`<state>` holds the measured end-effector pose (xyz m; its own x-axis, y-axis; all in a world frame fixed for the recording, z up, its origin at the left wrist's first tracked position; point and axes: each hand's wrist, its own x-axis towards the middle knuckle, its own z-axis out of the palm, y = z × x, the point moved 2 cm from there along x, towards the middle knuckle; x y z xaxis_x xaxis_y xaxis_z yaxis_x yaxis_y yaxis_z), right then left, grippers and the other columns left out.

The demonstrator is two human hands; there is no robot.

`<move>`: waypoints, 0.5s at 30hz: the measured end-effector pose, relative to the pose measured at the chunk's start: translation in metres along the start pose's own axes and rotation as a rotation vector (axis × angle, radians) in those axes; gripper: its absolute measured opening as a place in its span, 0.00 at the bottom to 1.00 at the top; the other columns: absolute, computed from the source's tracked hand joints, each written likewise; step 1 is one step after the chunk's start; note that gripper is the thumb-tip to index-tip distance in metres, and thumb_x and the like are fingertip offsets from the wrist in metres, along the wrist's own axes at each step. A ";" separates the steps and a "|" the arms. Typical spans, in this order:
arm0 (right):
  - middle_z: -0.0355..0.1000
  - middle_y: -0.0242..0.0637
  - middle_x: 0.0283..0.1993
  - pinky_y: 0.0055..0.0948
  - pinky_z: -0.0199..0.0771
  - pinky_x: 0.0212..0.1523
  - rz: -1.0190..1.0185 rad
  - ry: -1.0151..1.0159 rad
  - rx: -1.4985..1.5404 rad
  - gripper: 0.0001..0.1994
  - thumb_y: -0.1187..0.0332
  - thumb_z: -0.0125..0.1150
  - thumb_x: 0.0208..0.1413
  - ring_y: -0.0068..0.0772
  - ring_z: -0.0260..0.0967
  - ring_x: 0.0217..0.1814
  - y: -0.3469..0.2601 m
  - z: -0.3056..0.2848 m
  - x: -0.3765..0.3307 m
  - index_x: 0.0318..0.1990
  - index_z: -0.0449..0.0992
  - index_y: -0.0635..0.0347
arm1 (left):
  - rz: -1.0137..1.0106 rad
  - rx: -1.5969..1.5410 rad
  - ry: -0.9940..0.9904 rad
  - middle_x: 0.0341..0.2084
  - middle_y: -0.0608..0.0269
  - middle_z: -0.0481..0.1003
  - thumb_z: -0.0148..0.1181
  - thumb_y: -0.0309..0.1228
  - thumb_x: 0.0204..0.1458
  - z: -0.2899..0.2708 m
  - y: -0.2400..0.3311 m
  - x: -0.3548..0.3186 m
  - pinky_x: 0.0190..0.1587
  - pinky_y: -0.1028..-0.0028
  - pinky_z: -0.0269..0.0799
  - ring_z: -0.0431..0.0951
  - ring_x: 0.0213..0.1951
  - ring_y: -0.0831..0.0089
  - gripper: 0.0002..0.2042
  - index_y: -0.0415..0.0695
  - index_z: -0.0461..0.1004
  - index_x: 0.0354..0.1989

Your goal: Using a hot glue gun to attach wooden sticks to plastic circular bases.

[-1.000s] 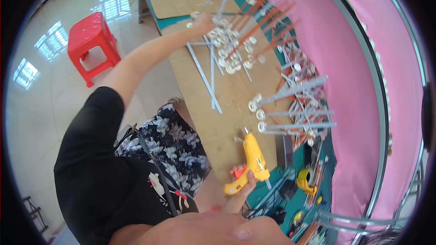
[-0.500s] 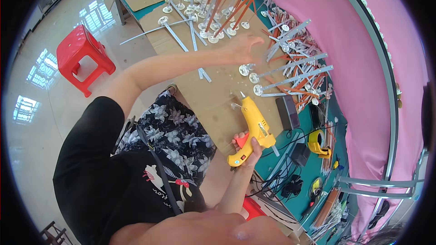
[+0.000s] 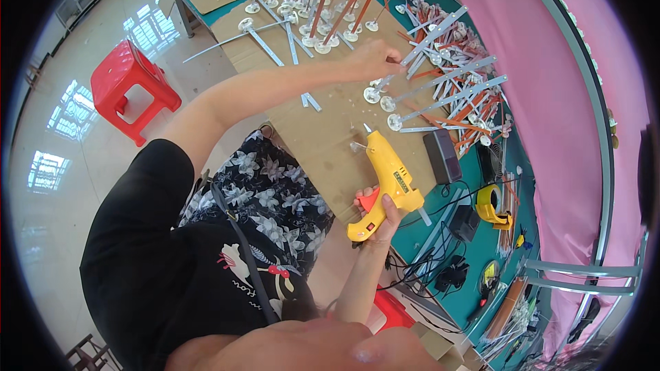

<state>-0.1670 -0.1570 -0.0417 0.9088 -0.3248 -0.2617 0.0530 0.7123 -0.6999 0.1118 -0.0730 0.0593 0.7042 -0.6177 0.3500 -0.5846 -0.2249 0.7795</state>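
Head view: the right hand (image 3: pixel 377 214) is wrapped tight round the grip of a yellow glue gun (image 3: pixel 386 180), nozzle aimed over the cardboard sheet (image 3: pixel 323 130), while the left hand (image 3: pixel 371 60) reaches far out, fingers pinched on a grey stick with a round white base (image 3: pixel 440 27) among the standing sticks. With the left arm stretched that far, it could knock neighbouring sticks over, and the idle nozzle may drip on the cardboard.

Glossy yellow plastic glue gun (image 3: pixel 389 180); matt brown cardboard sheet (image 3: pixel 323 124); shiny red plastic stool (image 3: pixel 130 89).
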 end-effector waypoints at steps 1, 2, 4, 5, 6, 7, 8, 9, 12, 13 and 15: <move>0.67 0.44 0.33 0.34 0.75 0.35 0.009 0.003 0.000 0.16 0.64 0.55 0.48 0.42 0.67 0.36 0.000 0.001 0.000 0.39 0.66 0.67 | -0.010 -0.001 -0.001 0.20 0.56 0.75 0.57 0.36 0.46 -0.001 -0.001 -0.004 0.31 0.72 0.68 0.75 0.25 0.72 0.12 0.40 0.77 0.33; 0.67 0.44 0.32 0.33 0.75 0.34 -0.012 0.002 -0.044 0.16 0.64 0.55 0.48 0.42 0.68 0.36 -0.001 0.003 -0.001 0.39 0.66 0.68 | 0.043 -0.011 0.025 0.19 0.57 0.75 0.57 0.36 0.46 -0.002 -0.001 -0.008 0.30 0.73 0.68 0.74 0.23 0.72 0.12 0.40 0.77 0.33; 0.68 0.44 0.32 0.33 0.76 0.33 -0.022 0.012 -0.087 0.15 0.65 0.56 0.48 0.42 0.68 0.35 -0.003 0.006 -0.003 0.39 0.66 0.68 | 0.084 -0.026 0.045 0.18 0.57 0.74 0.57 0.36 0.46 -0.007 -0.001 -0.016 0.29 0.74 0.68 0.74 0.22 0.72 0.11 0.41 0.77 0.32; 0.68 0.45 0.32 0.33 0.75 0.33 -0.062 0.015 -0.140 0.15 0.67 0.56 0.48 0.42 0.69 0.35 -0.005 0.008 -0.005 0.40 0.65 0.68 | 0.084 -0.020 0.034 0.19 0.58 0.75 0.58 0.36 0.46 -0.012 0.001 -0.019 0.28 0.75 0.67 0.73 0.22 0.74 0.11 0.41 0.77 0.32; 0.69 0.45 0.32 0.33 0.75 0.33 -0.102 0.019 -0.194 0.15 0.70 0.56 0.48 0.43 0.70 0.35 -0.007 0.011 -0.006 0.42 0.65 0.68 | 0.084 -0.015 0.023 0.19 0.59 0.75 0.58 0.36 0.46 -0.015 0.002 -0.023 0.28 0.75 0.67 0.73 0.22 0.76 0.12 0.41 0.77 0.32; 0.69 0.45 0.32 0.33 0.75 0.33 -0.090 0.028 -0.195 0.15 0.70 0.56 0.48 0.43 0.70 0.35 -0.008 0.013 -0.008 0.42 0.65 0.68 | 0.071 -0.021 0.017 0.19 0.59 0.75 0.58 0.36 0.46 -0.016 0.000 -0.026 0.28 0.75 0.67 0.73 0.22 0.76 0.12 0.41 0.77 0.32; 0.69 0.45 0.31 0.33 0.75 0.32 -0.122 0.020 -0.229 0.15 0.71 0.55 0.48 0.42 0.70 0.34 -0.010 0.016 -0.009 0.43 0.64 0.68 | 0.062 -0.047 0.017 0.20 0.61 0.76 0.58 0.37 0.46 -0.017 -0.002 -0.029 0.27 0.76 0.67 0.73 0.22 0.77 0.11 0.41 0.77 0.32; 0.69 0.45 0.31 0.33 0.75 0.32 -0.153 0.012 -0.263 0.15 0.72 0.55 0.48 0.42 0.71 0.33 -0.011 0.018 -0.011 0.43 0.64 0.68 | 0.052 -0.074 0.018 0.20 0.63 0.76 0.58 0.37 0.46 -0.017 -0.004 -0.032 0.27 0.77 0.66 0.72 0.22 0.79 0.11 0.41 0.78 0.32; 0.70 0.45 0.31 0.33 0.75 0.32 -0.159 0.019 -0.305 0.16 0.73 0.56 0.48 0.41 0.71 0.33 -0.013 0.022 -0.014 0.45 0.63 0.69 | 0.017 -0.105 0.056 0.17 0.59 0.75 0.58 0.35 0.43 -0.012 -0.001 -0.040 0.25 0.73 0.67 0.72 0.20 0.73 0.11 0.40 0.77 0.28; 0.70 0.45 0.31 0.33 0.75 0.32 -0.173 0.030 -0.359 0.16 0.74 0.56 0.48 0.41 0.71 0.33 -0.013 0.023 -0.014 0.45 0.63 0.69 | 0.009 -0.107 0.054 0.17 0.59 0.75 0.58 0.35 0.43 -0.011 -0.001 -0.042 0.25 0.73 0.67 0.72 0.20 0.73 0.11 0.40 0.77 0.28; 0.70 0.45 0.31 0.32 0.75 0.31 -0.151 0.046 -0.396 0.16 0.74 0.56 0.48 0.40 0.72 0.33 -0.010 0.021 -0.014 0.45 0.63 0.68 | 0.021 -0.100 0.054 0.17 0.59 0.75 0.58 0.34 0.42 -0.009 -0.002 -0.044 0.25 0.74 0.66 0.72 0.19 0.74 0.10 0.40 0.77 0.28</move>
<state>-0.1714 -0.1464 -0.0171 0.8832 -0.4410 -0.1598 0.0129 0.3636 -0.9315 0.0852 -0.0387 0.0472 0.7145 -0.5794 0.3923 -0.5582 -0.1340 0.8188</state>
